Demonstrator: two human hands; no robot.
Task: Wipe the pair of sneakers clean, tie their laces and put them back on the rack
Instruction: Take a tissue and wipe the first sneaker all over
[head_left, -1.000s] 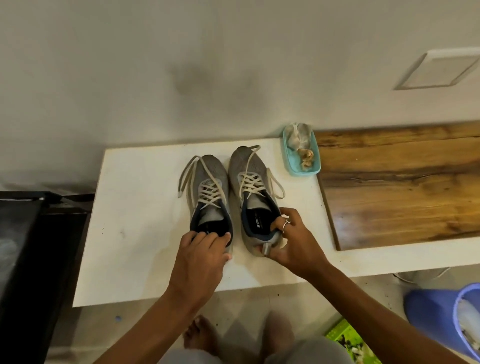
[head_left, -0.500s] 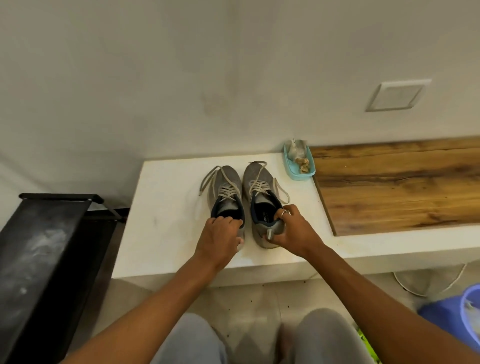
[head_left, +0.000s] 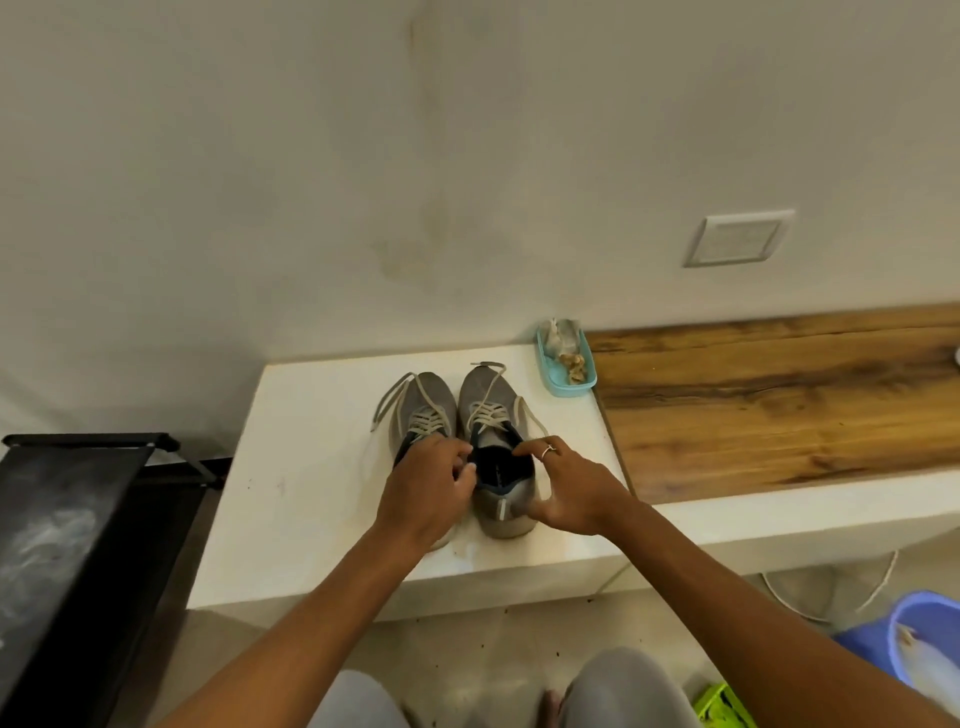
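Two grey sneakers stand side by side on a white bench, toes toward the wall, with pale laces loose and untied. The left sneaker has its rear half hidden under my left hand, whose fingers curl down at the collar between the two shoes. The right sneaker shows its dark opening and grey heel. My right hand, which wears a ring, holds that shoe from its right side. Its index finger lies on the collar edge and its thumb presses against the heel.
A teal tray holding a crumpled rag sits at the bench's back right, beside a wooden panel. A black shoe rack stands at the left. A blue bucket and a green item are on the floor at the right.
My right hand left the right sneaker's heel tab and spread along its side. My left hand slid forward over the left sneaker's collar. The view drew back and rose.
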